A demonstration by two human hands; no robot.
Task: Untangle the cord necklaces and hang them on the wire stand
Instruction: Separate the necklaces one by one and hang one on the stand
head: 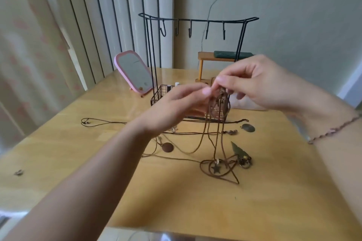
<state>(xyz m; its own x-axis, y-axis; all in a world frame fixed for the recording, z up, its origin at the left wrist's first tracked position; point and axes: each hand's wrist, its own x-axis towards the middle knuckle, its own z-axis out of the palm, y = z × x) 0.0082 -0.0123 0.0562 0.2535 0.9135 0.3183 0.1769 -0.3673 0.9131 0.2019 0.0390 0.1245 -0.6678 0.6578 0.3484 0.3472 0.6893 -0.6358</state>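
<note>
Over the table (195,201), both hands seemingly pinch the tangled cord necklaces (221,100).

Wire stand (197,23) at counter (78,162) rear-centre, mirror (135,72) to its left, small shelf (215,56) behind it. Tangled cord necklaces (215,148) on counter in front of stand; star pendant (216,169) nearest, disc pendant (167,147) left of it.

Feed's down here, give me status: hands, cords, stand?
Left hand and right hand both pinch the cord tangle, raised over the table. Pendants trail below, knotted. Wire stand hooks bare, nothing blocking.
</note>
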